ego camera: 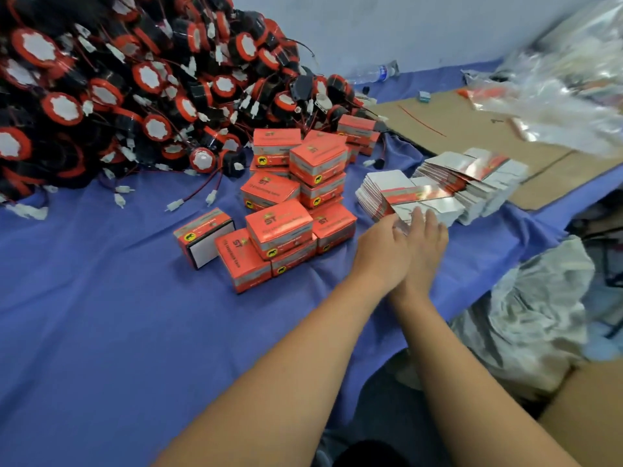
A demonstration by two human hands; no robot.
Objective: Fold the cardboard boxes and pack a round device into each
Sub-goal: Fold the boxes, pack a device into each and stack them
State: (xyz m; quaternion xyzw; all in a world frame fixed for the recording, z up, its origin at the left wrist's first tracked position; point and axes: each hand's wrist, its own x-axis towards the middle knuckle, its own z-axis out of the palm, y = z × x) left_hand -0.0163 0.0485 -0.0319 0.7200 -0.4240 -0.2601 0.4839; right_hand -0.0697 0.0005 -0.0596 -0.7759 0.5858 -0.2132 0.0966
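Flat cardboard boxes [418,197] lie in fanned stacks on the blue cloth [101,298]; both my hands reach their near edge. Right hand [426,241]: fingers straight, tips resting on the top sheet. Left hand [384,254]: pressed against the right, fingertips blurred, so I cannot tell whether it grips. Folded red boxes [279,227] are heaped just left of the hands. Round devices [101,96], black and red with wires, are piled beyond at far left. Brown cardboard sheet [472,129] lies behind the stacks.

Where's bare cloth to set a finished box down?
Bare blue cloth lies left of the folded boxes, this side of the device pile. The cardboard sheet beyond the flat stacks has room too. Crowded between boxes and stacks.
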